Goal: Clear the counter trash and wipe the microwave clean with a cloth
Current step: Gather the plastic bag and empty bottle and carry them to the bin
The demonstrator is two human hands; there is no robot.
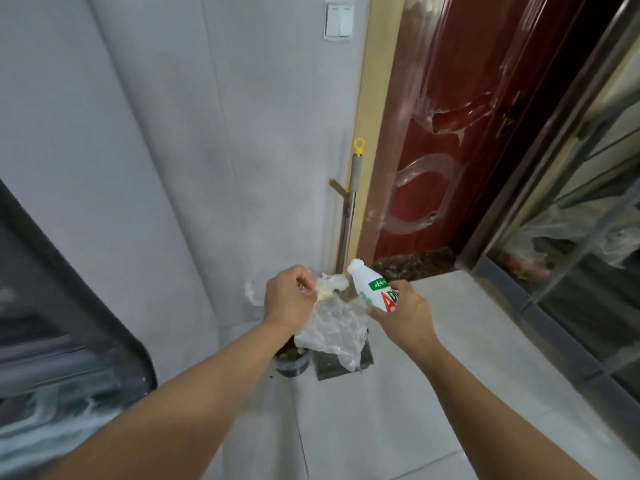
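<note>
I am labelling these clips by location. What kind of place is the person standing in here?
Probably a home entryway or a kitchen corner by the door. It shows a red door, a light switch on the grey wall, a tiled floor and a mop handle leaning in the corner.

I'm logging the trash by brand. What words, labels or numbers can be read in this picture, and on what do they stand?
"AD": large red letters on the white bottle that the right hand holds; the fingers cover whatever follows.
Green band on the bottle's label, white script: too small and blurred to read.
Plastic bag in the left hand: no print to be seen.
Wall switch: no marking to be seen.
</note>
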